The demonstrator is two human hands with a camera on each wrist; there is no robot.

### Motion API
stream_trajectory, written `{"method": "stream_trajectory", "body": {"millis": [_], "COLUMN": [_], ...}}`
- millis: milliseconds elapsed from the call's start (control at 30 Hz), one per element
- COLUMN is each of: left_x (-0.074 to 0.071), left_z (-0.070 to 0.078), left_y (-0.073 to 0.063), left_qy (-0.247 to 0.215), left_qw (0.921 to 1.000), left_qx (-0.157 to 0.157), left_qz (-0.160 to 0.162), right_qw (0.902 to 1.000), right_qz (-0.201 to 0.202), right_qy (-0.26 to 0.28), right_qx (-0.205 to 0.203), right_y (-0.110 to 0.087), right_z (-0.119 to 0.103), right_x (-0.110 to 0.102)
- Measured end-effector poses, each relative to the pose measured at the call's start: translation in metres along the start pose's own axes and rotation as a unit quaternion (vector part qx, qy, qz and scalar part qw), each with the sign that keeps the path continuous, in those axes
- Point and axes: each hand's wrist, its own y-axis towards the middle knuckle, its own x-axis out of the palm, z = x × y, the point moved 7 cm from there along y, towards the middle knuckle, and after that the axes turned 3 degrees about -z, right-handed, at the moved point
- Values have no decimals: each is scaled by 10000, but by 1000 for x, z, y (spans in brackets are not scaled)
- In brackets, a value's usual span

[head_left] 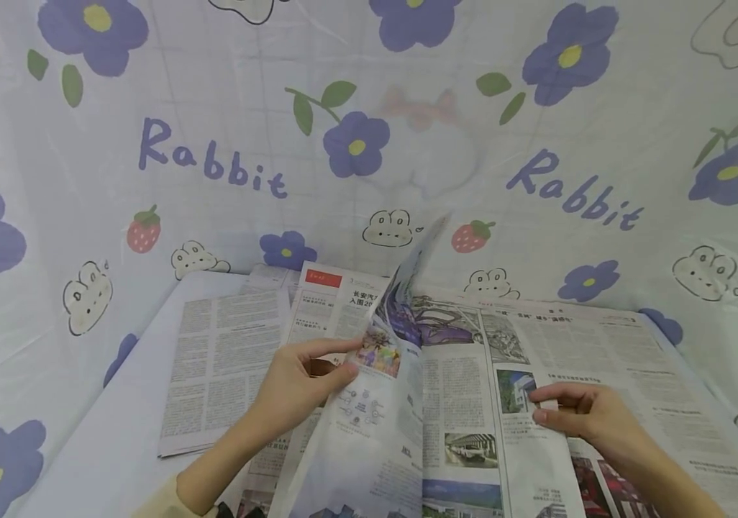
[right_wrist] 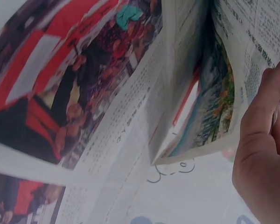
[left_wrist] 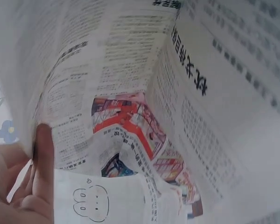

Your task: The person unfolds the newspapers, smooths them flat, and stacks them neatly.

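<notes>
A newspaper point(head_left: 456, 392) with printed columns and colour photos stands partly opened on the table. My left hand point(head_left: 301, 381) pinches the outer edge of its left page point(head_left: 375, 439), thumb and index finger on either side of the sheet; the page's upper part curls upward. On the other side, my right hand point(head_left: 595, 414) pinches the edge of the right page point(head_left: 534, 460) between thumb and forefinger. The left wrist view shows the left thumb point(left_wrist: 43, 163) against the raised paper point(left_wrist: 116, 56). In the right wrist view, the right hand point(right_wrist: 259, 135) is at the folded sheets' edge.
Under and left of the newspaper lie more sheets, one a text-filled page point(head_left: 220, 374) near the table's left side. Another broad newspaper sheet point(head_left: 641, 367) spreads out at the right. A patterned plastic curtain point(head_left: 421, 144) hangs behind the white table point(head_left: 103, 439).
</notes>
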Motion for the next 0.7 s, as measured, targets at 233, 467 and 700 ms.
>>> {"method": "stream_trajectory", "body": {"millis": [233, 467, 700], "left_x": [-2, -12, -20], "left_z": [3, 1, -1], "left_y": [-3, -8, -11], "left_qy": [106, 228, 62], "left_qw": [9980, 9962, 9953], "left_qx": [-121, -146, -198], "left_qz": [-612, -825, -950], "right_qw": [9997, 9994, 9979], "right_qz": [-213, -184, 147], "right_qy": [7, 241, 363], "right_qx": [-130, 161, 509], "right_y": [1, 1, 1], "right_z": [-1, 7, 19], "right_x": [1, -2, -17]}}
